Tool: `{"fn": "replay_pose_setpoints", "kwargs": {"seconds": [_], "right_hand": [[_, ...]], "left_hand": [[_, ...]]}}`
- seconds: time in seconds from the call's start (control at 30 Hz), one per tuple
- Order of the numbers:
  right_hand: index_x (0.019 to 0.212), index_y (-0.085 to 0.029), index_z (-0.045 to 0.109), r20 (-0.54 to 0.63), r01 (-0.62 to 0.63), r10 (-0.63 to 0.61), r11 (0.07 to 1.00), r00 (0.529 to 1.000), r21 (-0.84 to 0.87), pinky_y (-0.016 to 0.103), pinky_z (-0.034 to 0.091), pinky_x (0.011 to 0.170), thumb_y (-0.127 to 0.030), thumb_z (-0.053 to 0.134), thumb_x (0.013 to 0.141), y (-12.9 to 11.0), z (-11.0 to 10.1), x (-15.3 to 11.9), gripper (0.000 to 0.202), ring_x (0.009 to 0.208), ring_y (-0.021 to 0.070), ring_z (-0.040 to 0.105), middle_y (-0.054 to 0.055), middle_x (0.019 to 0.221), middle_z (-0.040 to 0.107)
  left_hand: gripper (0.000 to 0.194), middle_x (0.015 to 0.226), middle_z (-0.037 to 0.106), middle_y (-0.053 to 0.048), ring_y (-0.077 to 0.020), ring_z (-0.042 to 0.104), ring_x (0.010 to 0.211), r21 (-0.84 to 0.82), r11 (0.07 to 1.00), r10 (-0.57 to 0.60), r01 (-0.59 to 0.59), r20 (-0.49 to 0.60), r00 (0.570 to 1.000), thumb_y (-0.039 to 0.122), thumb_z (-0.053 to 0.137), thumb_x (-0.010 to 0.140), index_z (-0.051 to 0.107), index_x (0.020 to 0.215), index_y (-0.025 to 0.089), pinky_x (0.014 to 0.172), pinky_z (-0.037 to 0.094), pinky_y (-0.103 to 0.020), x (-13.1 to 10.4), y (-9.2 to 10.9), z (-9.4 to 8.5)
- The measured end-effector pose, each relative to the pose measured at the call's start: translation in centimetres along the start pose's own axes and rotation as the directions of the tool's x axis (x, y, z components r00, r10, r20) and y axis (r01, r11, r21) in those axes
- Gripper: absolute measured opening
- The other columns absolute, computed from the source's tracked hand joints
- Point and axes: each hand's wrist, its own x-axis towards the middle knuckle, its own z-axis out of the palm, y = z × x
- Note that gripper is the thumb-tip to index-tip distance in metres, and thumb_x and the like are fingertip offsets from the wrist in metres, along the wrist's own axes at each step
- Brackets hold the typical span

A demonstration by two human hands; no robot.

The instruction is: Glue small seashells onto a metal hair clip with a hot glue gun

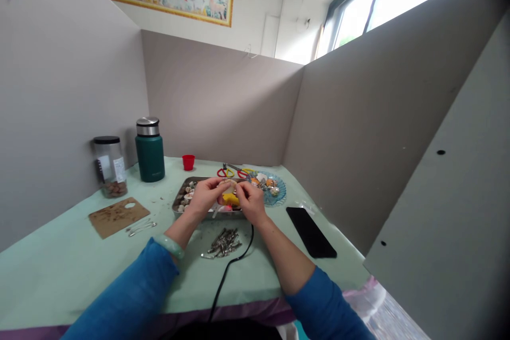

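Note:
My left hand (206,195) and my right hand (250,199) meet above a metal tray (177,207). Fingers of both are closed on a small pale piece (228,187), whose exact kind I cannot make out. Small whitish and brown items, shell-like in look, fill the left of the tray. Below the hands a yellow object (230,200) lies in the tray, partly hidden. In front of the tray sits a heap of small metal clips (225,243), with a black cord (228,265) running beside it.
At left stand a green flask (150,156), a clear jar (110,170) and a stained brown board (118,218), with large pins (140,227) nearby. Behind are a red cup (188,163) and scissors (226,171). A blue plate (281,189) and black phone (311,232) lie right.

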Motion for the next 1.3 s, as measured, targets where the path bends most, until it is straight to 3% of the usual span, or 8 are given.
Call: {"fn": "replay_pose_setpoints", "kwargs": {"seconds": [0.47,0.83,1.07,1.3], "right_hand": [[0.089,-0.019,0.064,0.002,0.025,-0.026,0.998,1.000,0.063,0.026,0.045,0.069,-0.031,0.043,0.089,0.0,-0.1,0.0,0.025,0.071,0.0151,0.059,0.004,0.080,0.066],[0.092,-0.019,0.064,-0.008,0.036,-0.035,0.997,0.999,0.073,0.026,0.045,0.072,-0.031,0.043,0.090,0.0,-0.1,0.0,0.025,0.075,0.0162,0.061,0.005,0.084,0.067],[0.086,-0.018,0.063,0.003,0.054,-0.054,0.998,0.999,0.037,0.025,0.044,0.070,-0.031,0.042,0.090,-0.1,-0.1,-0.1,0.025,0.072,0.0155,0.060,0.005,0.079,0.066],[0.079,-0.017,0.062,0.008,0.078,-0.078,0.997,0.997,0.021,0.023,0.042,0.064,-0.031,0.043,0.090,0.0,-0.1,-0.1,0.026,0.065,0.0135,0.056,0.003,0.073,0.064]], "left_hand": [[0.030,0.055,0.060,0.001,-0.0081,0.045,0.042,0.060,0.986,0.156,-0.153,-0.050,0.986,0.039,0.073,0.061,0.072,0.079,0.015,0.046,0.040,-0.021,0.3,-0.5,-0.1],[0.023,0.069,0.065,-0.002,-0.0085,0.048,0.046,0.153,0.946,0.289,-0.285,-0.002,0.957,0.036,0.070,0.067,0.071,0.079,0.016,0.048,0.040,-0.022,0.3,-0.9,-0.4],[0.030,0.052,0.058,0.002,-0.0076,0.043,0.039,0.062,0.986,0.154,-0.152,-0.028,0.988,0.037,0.073,0.064,0.068,0.081,0.013,0.041,0.036,-0.021,0.2,-0.9,-0.2],[0.033,0.045,0.050,0.005,-0.0053,0.039,0.033,-0.089,0.995,0.038,-0.035,0.040,0.998,0.042,0.073,0.063,0.062,0.074,0.012,0.038,0.032,-0.019,0.3,-0.8,-0.2]]}}
